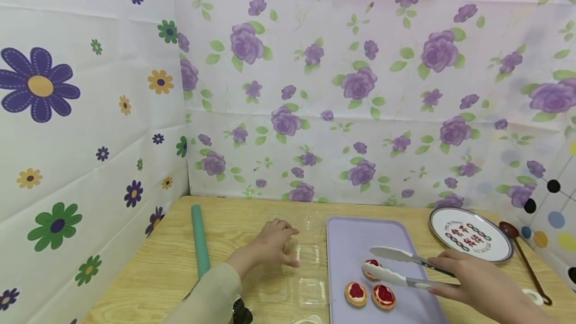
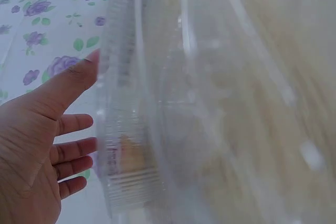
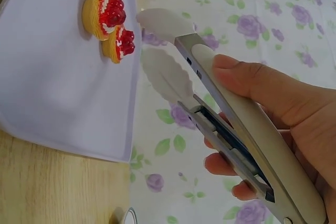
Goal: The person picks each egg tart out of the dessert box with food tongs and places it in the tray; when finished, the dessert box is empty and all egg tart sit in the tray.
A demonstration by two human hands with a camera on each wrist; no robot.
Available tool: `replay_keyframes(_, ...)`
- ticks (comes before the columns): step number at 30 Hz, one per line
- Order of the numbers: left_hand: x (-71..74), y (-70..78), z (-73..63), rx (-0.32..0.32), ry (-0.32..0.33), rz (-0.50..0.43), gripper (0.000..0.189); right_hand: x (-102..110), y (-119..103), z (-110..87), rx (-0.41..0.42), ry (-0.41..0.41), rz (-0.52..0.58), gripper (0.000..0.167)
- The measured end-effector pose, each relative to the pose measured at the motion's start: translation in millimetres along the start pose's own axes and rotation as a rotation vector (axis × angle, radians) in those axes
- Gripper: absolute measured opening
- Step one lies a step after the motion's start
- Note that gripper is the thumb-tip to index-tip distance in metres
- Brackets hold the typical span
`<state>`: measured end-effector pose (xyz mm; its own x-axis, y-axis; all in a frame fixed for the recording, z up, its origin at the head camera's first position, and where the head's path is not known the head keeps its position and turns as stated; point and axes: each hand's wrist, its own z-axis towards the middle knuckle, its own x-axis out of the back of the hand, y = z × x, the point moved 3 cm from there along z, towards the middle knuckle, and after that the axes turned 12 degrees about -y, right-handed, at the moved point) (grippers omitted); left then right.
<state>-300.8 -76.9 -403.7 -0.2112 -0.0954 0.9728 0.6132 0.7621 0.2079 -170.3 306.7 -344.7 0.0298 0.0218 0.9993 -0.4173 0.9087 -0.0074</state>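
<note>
My left hand (image 1: pixel 272 246) is over a clear plastic container (image 1: pixel 312 291) with several compartments, left of the tray. In the left wrist view its fingers are fairly straight, spread from the thumb, beside the container's ribbed wall (image 2: pixel 128 182); whether they touch it I cannot tell. My right hand (image 1: pixel 472 279) grips a pair of tongs (image 3: pixel 236 124) with pale tips, held apart over the lavender tray (image 1: pixel 355 236). Three small tarts with red topping sit on this tray: a left tart (image 1: pixel 355 294), a right tart (image 1: pixel 383 296) and a rear tart (image 1: pixel 371 269) partly behind the tongs.
A white plate (image 1: pixel 470 234) with red lettering lies at the back right, beside a dark brown ladle (image 1: pixel 524 259). A green roll (image 1: pixel 200 239) lies at the left. Flowered cloth (image 1: pixel 315 89) hangs behind the wooden table (image 1: pixel 234 214).
</note>
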Motion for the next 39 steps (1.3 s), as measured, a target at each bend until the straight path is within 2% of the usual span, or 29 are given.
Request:
replay_keyframes(5,4.7,-5.1,-10.7,-0.012,0.055,-0.054,0.079,1.9,0.2,0.7,-0.056,-0.002,-0.009,0.056)
replay_keyframes(10,10.8,-13.4,-24.9,0.021,0.101,-0.083,0.074,4.0,-1.8,1.5,-0.100,0.009,0.009,0.058)
replay_keyframes(17,15.2,-28.4,-46.6,0.067,0.145,-0.195,0.072,5.2,-9.2,1.5,-0.075,0.111,-0.001,0.054)
replay_keyframes(20,13.7,-34.5,-53.3,0.079,0.151,-0.204,0.071,6.6,-12.5,3.4,-0.078,0.121,0.000,0.053)
replay_keyframes(26,10.6,-42.9,-59.8,0.080,0.169,-0.207,0.070,12.5,-17.8,10.9,-0.068,0.122,0.026,0.054)
replay_keyframes(34,5.3,-54.3,-63.0,0.094,0.161,-0.259,0.074,24.3,-31.1,24.5,0.056,0.289,-0.052,0.049)
replay_keyframes(39,-0.5,-62.8,-62.3,0.085,0.149,-0.300,0.075,31.0,-40.9,34.6,0.069,0.276,-0.051,0.049)
